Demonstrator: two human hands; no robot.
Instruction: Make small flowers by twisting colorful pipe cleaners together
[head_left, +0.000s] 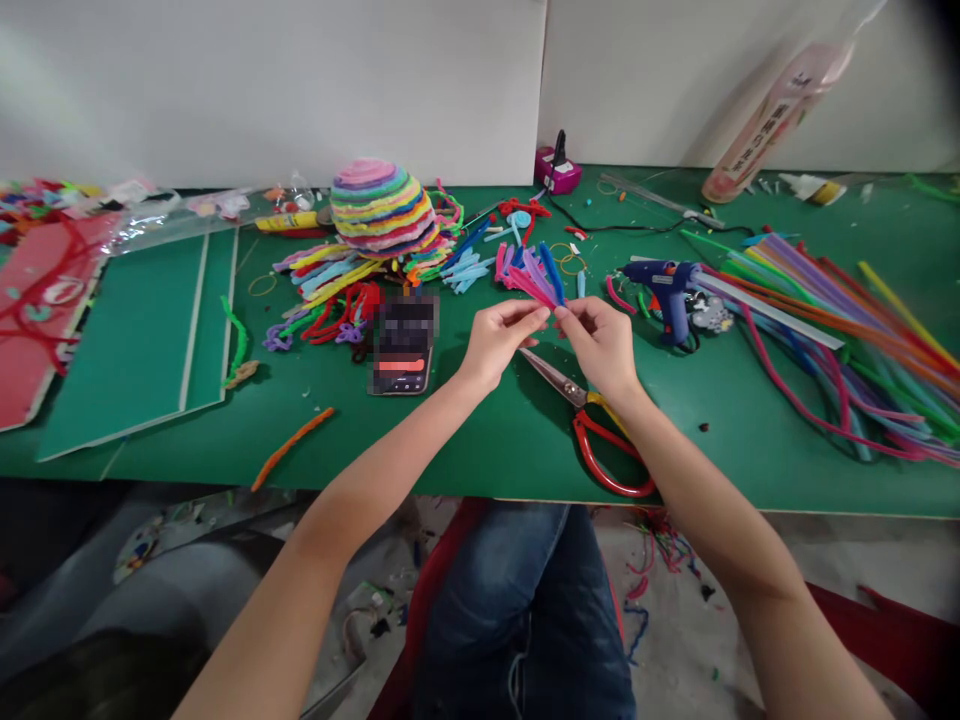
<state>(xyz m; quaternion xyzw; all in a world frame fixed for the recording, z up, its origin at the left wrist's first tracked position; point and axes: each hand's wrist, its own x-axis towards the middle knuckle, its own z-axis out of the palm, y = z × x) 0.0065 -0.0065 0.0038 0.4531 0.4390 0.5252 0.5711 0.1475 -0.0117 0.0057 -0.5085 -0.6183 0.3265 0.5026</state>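
Note:
My left hand (496, 345) and my right hand (601, 348) meet over the middle of the table, fingertips pinched together. Between them is a small fanned bunch of short pipe cleaners (534, 272) in pink, purple and blue; its lower ends are hidden by my fingers. The blue piece lies on my right hand's side. Just below my hands lie scissors (577, 396) with red and yellow handles, partly covered by my right wrist. Behind my left hand is a loose heap of light blue pipe cleaner pieces (466, 268).
A striped pipe-cleaner dome (386, 210) stands at the back, with a phone (405, 345) before it. On the right are a blue glue gun (667, 290), long pipe cleaners (847, 320) and a pink bottle (780, 120). Green boards (135, 340) lie left; an orange pipe cleaner (292, 447) rests near the edge.

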